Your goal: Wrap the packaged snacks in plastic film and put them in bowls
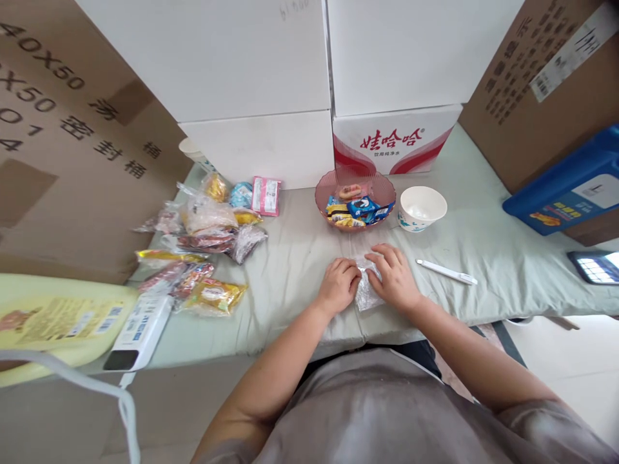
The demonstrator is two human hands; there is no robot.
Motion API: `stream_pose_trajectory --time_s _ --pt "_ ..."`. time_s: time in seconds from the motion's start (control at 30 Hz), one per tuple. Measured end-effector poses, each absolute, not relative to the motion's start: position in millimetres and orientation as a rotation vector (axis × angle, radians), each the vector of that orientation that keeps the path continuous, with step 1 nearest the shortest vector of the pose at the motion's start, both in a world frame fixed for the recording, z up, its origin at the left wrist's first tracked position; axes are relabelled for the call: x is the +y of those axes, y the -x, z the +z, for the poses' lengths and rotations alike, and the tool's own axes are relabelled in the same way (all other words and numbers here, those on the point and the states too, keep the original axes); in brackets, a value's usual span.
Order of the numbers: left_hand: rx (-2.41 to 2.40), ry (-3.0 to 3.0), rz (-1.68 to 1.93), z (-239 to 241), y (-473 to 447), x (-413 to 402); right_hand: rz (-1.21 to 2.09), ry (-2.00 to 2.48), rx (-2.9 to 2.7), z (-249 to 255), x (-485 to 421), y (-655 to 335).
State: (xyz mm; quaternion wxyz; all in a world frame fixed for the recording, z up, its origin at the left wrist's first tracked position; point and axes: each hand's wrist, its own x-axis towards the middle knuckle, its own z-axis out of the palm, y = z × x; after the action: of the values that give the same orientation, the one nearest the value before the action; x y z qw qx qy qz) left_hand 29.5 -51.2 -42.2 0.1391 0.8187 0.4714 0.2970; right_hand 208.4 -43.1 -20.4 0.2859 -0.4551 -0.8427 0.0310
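A small clear plastic packet (366,293) lies on the pale green cloth (294,258) near the front edge. My left hand (338,283) is closed, its fingers pinching the packet's left side. My right hand (395,276) rests on the packet's right side with curled fingers gripping it. What is inside the packet I cannot make out. Just beyond the hands stands a pink ribbed bowl (355,191) holding several wrapped snacks, with a white paper bowl (422,207) beside it on the right. A white pen-like tool (445,272) lies to the right of my right hand.
A heap of wrapped snacks (203,238) covers the cloth's left part. White boxes (251,84) and a red-printed carton (394,142) wall off the back. Brown cartons (72,148) stand left and right. A blue box (565,187), a phone (597,266) and a yellow pack (53,319) lie at the edges.
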Motion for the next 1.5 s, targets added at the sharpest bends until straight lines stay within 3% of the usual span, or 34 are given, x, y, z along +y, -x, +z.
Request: stream_pose_trajectory --time_s 0.3,0.53,0.83,1.2,1.5 --pt "1.341 -2.423 0.772 -39.4 -29.6 -55.0 0.155 0.922 -2.753 -39.7 -145.2 -234.6" --pt "1.254 -2.462 0.739 -38.4 -28.6 -58.1 0.186 1.072 -2.478 -29.0 -120.0 -241.6" --pt "1.064 -2.416 0.729 -32.9 -25.4 -56.6 0.431 0.689 -2.55 -17.9 -98.4 -230.8" --pt "1.172 -2.137 1.007 -43.2 -20.5 -53.8 0.247 1.567 -2.542 -25.8 -30.8 -202.2" --pt "1.357 -2.252 0.928 -45.5 -26.5 -55.5 0.135 1.599 -2.47 -36.6 -30.0 -201.0"
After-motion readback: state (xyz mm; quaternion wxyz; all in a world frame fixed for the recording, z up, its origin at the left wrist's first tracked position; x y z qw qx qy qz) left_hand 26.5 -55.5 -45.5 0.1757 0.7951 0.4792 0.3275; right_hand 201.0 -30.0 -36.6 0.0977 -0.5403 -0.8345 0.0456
